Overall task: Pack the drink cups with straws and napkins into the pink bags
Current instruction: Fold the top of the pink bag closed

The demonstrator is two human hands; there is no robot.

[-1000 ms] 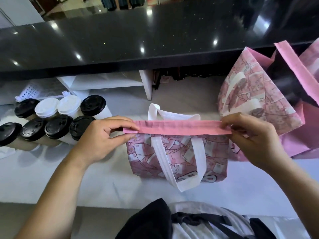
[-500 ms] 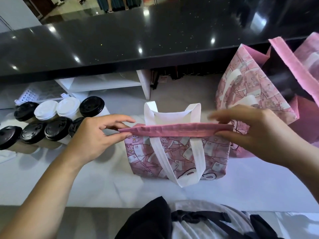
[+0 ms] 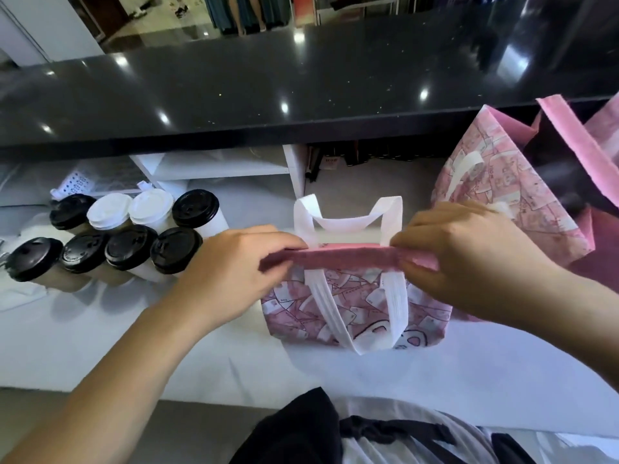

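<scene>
At the far left, eight lidded drink cups [image 3: 130, 247] are packed close in two rows on the white counter [image 3: 100, 346], six with black lids and two with white, the white pair in the middle of the back row. Behind them a white shelf [image 3: 217, 169] sits under the edge of a glossy black countertop [image 3: 301, 78] that spans the whole view. Just right of the cups, the left hand [image 3: 234, 272] has its fingers curled in and pinches the left end of the pink hem [image 3: 348, 257] at the top of a small pink bag [image 3: 361, 303]. This bag stands on the white counter at the centre, directly in front of the person, its mouth pulled nearly flat between the two hands. Its far white handle [image 3: 348, 219] stands up behind the hem, and the near white handle [image 3: 397, 316] hangs down over the printed front. The right hand [image 3: 469, 259] grips the hem's right end, thumb under and fingers bent over it. Beyond that hand a second pink bag [image 3: 495, 195] stands open against the black countertop, and more pink bag fabric shows at the right edge
</scene>
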